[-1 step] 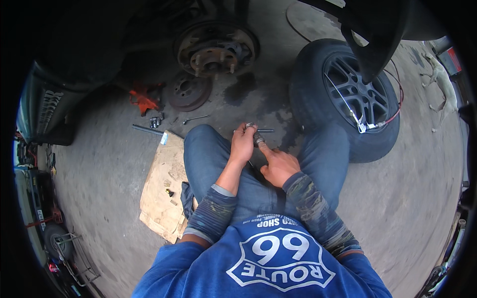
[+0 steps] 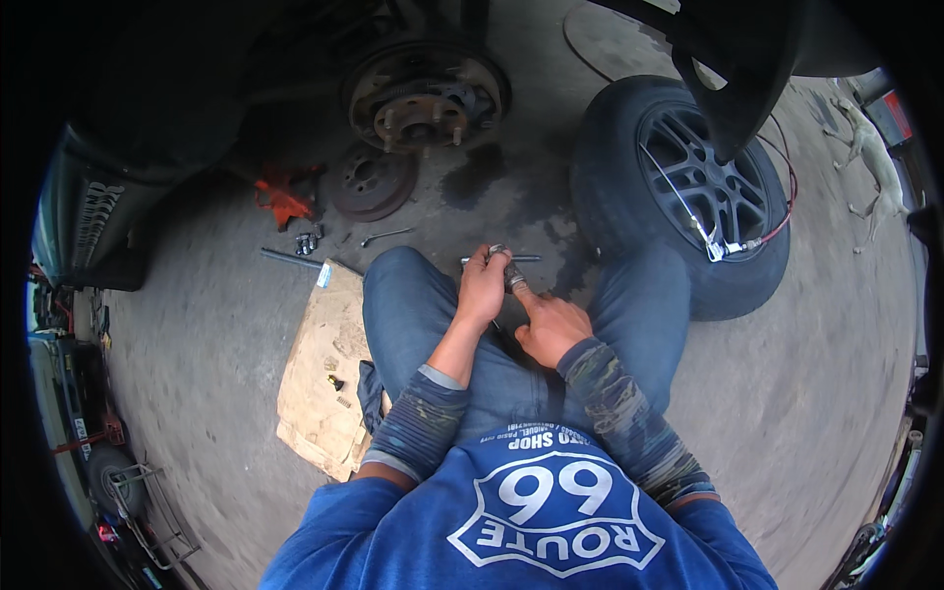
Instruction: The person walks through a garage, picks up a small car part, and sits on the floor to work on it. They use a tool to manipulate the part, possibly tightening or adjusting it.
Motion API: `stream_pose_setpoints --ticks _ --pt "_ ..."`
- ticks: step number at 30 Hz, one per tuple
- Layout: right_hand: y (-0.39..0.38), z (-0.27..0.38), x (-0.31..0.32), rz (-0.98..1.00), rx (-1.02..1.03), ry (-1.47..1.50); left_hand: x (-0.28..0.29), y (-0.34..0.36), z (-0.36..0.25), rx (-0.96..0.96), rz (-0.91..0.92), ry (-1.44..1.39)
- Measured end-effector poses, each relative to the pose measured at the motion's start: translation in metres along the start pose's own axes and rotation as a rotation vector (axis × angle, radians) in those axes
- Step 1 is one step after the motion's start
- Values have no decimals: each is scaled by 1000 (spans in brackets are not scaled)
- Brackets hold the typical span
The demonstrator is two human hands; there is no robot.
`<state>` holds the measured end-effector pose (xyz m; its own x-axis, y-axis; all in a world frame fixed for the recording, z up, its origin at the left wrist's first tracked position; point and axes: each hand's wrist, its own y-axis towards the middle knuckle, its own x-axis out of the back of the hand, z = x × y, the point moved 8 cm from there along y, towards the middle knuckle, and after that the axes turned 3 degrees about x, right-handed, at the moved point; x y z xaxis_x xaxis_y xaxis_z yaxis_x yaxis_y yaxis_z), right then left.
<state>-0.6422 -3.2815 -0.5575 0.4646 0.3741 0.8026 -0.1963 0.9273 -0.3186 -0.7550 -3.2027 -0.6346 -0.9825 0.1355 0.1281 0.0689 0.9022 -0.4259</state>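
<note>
Left hand [image 2: 480, 290] clasps the metal part [image 2: 512, 275], likely steadying it for the right hand [image 2: 553, 332] to touch; the right's grip, can't tell

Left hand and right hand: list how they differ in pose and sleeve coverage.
The left hand curls around a small cylindrical metal part; the right hand extends its index finger to that part. The left hand is farther from the torso than the right hand. The left sleeve leaves the wrist behind the left hand bare, whereas the right sleeve reaches the right hand's wrist. Both hands are bare.
</note>
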Motion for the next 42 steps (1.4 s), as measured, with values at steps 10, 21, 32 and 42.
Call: stream_pose_setpoints --ticks 10,21,32,42 --pt "9 -7 5 67 -71 -6 -11 7 7 134 17 -182" --pt "8 -4 4 64 -52 5 -5 9 18 201 10 -161" --pt "-2 -19 9 31 43 266 -9 2 14 231 60 -272" --pt "20 -55 3 -422 -188 1297 -9 -2 5 238 170 -779"
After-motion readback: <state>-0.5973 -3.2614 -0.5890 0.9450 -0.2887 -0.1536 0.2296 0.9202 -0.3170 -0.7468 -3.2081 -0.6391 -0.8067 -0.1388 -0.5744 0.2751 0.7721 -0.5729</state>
